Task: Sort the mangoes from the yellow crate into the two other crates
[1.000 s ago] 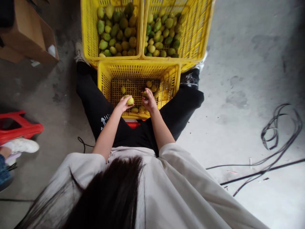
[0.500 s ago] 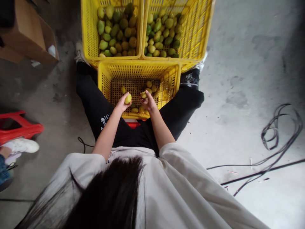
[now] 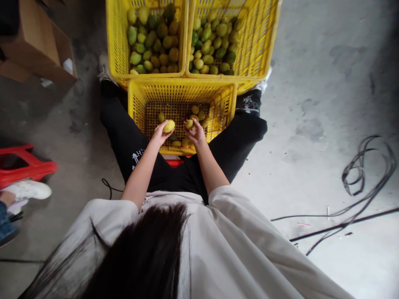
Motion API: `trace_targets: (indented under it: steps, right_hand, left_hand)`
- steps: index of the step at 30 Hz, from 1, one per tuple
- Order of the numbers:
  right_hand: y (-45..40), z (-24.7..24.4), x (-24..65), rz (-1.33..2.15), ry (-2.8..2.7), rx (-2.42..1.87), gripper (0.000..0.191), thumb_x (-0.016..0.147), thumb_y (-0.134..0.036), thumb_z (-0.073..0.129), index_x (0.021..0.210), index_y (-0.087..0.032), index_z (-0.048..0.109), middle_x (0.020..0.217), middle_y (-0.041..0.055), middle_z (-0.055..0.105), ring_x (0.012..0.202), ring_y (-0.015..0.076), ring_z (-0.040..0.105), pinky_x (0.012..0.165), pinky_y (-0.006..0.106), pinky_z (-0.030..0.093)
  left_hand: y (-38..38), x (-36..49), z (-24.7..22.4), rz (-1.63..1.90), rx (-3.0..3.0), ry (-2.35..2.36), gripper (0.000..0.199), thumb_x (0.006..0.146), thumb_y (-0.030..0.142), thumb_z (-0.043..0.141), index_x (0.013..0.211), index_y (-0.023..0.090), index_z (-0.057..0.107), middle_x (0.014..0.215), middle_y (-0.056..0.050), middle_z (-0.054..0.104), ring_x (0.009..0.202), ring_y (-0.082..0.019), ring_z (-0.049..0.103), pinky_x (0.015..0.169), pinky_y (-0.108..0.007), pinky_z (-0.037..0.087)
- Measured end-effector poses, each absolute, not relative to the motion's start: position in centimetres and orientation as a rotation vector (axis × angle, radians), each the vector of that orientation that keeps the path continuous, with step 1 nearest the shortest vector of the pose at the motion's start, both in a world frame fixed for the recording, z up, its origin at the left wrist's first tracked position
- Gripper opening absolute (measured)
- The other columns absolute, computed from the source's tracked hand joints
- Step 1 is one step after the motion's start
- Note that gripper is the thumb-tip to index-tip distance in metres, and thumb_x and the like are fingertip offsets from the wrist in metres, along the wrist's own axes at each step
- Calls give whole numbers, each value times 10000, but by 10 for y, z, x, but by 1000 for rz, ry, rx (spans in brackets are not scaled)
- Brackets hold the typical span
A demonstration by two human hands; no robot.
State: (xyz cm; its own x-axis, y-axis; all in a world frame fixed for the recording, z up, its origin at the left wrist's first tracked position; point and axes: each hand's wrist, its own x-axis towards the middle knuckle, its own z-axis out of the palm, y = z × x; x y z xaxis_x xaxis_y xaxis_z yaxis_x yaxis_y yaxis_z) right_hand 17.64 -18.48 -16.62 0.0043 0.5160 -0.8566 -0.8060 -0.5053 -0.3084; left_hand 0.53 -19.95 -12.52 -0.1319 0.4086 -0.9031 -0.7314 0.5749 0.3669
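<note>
My left hand (image 3: 160, 133) holds a yellow lemon (image 3: 168, 126) over the near yellow crate (image 3: 181, 85). Beside it, my right hand (image 3: 196, 133) grips a darker yellow-green lemon (image 3: 189, 124) between thumb and fingers. The two hands are a short gap apart. Inside the near crate, one lemon (image 3: 161, 117) lies at the left, several lie to the right past my right hand, and several more sit along the near side, partly hidden by my hands. Green and yellow fruit (image 3: 156, 45) fills much of the far left crate (image 3: 117, 41); similar fruit (image 3: 215, 43) lies in the far right crate (image 3: 264, 37).
At the upper left stands an open cardboard box (image 3: 46, 45). A red stool (image 3: 28, 166) and another person's white shoe (image 3: 29, 189) are at the left edge. Coiled black cable (image 3: 358, 166) lies on the floor at right. My legs flank the near crate.
Both lemons have turned in my hands. The left one now lies more sideways and slightly higher, and the right one shows a rounder side. The fruit in the crates looks unchanged.
</note>
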Motion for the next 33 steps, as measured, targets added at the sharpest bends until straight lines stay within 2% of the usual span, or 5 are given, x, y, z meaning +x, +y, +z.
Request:
trace_targets:
  steps: [6, 12, 15, 21, 33]
  right_hand:
    - [-183, -173, 176, 1751, 309, -1333, 354, 1007, -229, 945, 903, -276, 611, 719, -96, 575, 568, 67, 582, 420, 95, 370]
    - [-186, -179, 170, 1646, 207, -1302, 169, 1044, -245, 842, 994, -295, 687, 866, -59, 760, 783, 118, 776, 680, 182, 677]
    - [-187, -179, 172, 1664, 217, -1225, 85, 1065, -237, 774, 1052, -310, 731, 907, -44, 807, 888, 150, 832, 830, 269, 769]
    - [-184, -182, 174, 1695, 151, -1255, 239, 1001, -271, 950, 1052, -319, 721, 903, -70, 778, 844, 126, 813, 832, 248, 770]
    - [-182, -187, 178, 1618, 267, -1303, 235, 1079, -340, 837, 930, -298, 659, 825, -42, 685, 742, 129, 708, 648, 184, 667]
  left_hand:
    - [-200, 3, -133, 974, -277, 1550, 288, 1011, 386, 1030, 994, 223, 793, 854, -14, 734, 698, -109, 675, 566, -182, 462]
    - [-199, 4, -123, 987, -387, 1419, 274, 1031, 355, 994, 1089, 251, 747, 896, 12, 709, 774, -140, 755, 747, -229, 668]
    - [-198, 4, -116, 964, -339, 1395, 294, 1076, 464, 927, 1111, 242, 739, 860, 12, 719, 712, -128, 731, 627, -186, 587]
    - [-196, 2, -109, 963, -377, 1338, 335, 1191, 485, 599, 1263, 228, 802, 846, -44, 763, 743, -202, 760, 721, -282, 644]
    - [-197, 4, -106, 900, -306, 1361, 355, 1017, 447, 1019, 1187, 231, 795, 821, 11, 793, 582, -102, 736, 523, -150, 534]
